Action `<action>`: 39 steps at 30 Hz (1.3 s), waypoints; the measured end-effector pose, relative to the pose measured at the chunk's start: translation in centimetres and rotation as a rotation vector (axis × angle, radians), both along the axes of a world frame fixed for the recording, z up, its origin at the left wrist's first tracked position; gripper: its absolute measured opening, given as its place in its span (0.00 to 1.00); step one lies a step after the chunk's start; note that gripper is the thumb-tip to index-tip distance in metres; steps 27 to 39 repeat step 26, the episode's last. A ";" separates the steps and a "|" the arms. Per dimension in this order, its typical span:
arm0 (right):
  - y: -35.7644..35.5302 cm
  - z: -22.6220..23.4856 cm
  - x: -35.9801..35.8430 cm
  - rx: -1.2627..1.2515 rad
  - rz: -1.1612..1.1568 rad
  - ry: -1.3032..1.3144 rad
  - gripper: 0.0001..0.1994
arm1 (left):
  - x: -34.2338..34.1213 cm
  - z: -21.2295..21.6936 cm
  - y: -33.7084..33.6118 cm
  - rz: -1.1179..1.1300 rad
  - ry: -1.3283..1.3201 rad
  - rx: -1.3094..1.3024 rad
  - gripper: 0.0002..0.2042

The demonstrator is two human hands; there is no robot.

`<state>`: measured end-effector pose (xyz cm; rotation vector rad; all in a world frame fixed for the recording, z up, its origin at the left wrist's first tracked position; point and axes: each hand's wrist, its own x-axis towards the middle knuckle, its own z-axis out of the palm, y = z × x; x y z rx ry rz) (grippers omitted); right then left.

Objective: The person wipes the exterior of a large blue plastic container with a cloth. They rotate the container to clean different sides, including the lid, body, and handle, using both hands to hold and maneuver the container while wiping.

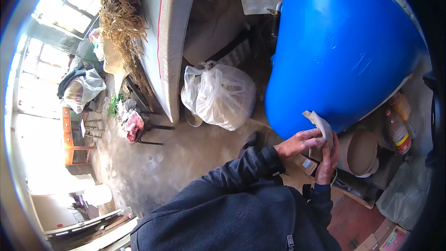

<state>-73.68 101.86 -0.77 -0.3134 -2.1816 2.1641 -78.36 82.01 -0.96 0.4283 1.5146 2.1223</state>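
Note:
Close together in front of my body, both hands grip a folded greyish-beige piece that looks like cloth (321,123). My left hand (297,144) reaches in from the left with its fingers bent over the piece's near side. My right hand (327,161) comes from below, its fingers wrapped along the right side. The upper end of the piece sticks up above the fingers, against a large blue barrel (339,42). Just right of my right hand stands a round pale container (361,151), and a small cardboard box (305,163) lies below my left hand.
Bottles (397,132) stand at the right beside a grey plastic sheet (406,200). A stuffed translucent plastic bag (225,95) sits on the floor left of the barrel. Behind it leans a mattress (169,32). Farther left are a stool (151,128) and a wooden desk (68,135).

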 end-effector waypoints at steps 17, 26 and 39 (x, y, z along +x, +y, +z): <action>4.9 1.1 -8.2 0.466 -0.385 0.266 0.36 | -12.1 17.4 0.2 0.614 1.168 -0.520 0.32; 4.8 3.9 -7.5 0.319 -0.484 0.252 0.30 | -15.1 15.9 1.5 0.603 1.289 -0.921 0.56; 4.8 3.9 -7.5 0.319 -0.484 0.252 0.30 | -15.1 15.9 1.5 0.603 1.289 -0.921 0.56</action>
